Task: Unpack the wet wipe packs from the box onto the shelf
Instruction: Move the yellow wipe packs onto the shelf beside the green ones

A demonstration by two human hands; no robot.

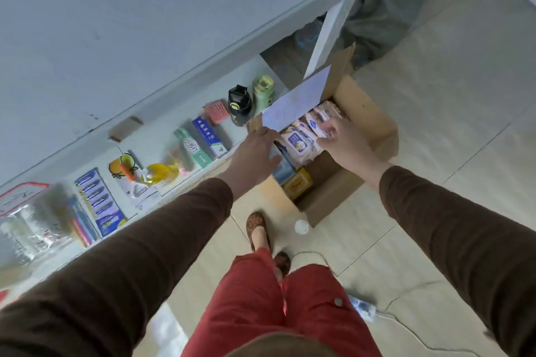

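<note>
Both hands were down in the cardboard box (368, 113) on the floor: the right hand (345, 140) pinched a wet wipe pack (320, 124) among the others, while the left hand (255, 158) rested loose-fingered beside the packs, its grip unclear.

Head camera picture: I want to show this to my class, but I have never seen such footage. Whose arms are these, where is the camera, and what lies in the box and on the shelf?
There is no machine here. The camera sits on a person's head and looks down, so the brown sleeves are that person's own arms. Both hands reach into an open cardboard box on the tiled floor. The right hand has its fingers on a pale wet wipe pack; more packs lie beside it. The left hand is at the box's near edge; whether it grips anything is unclear. To the left runs a low shelf with toothpaste boxes, two bottles and other small packaged goods.
</note>
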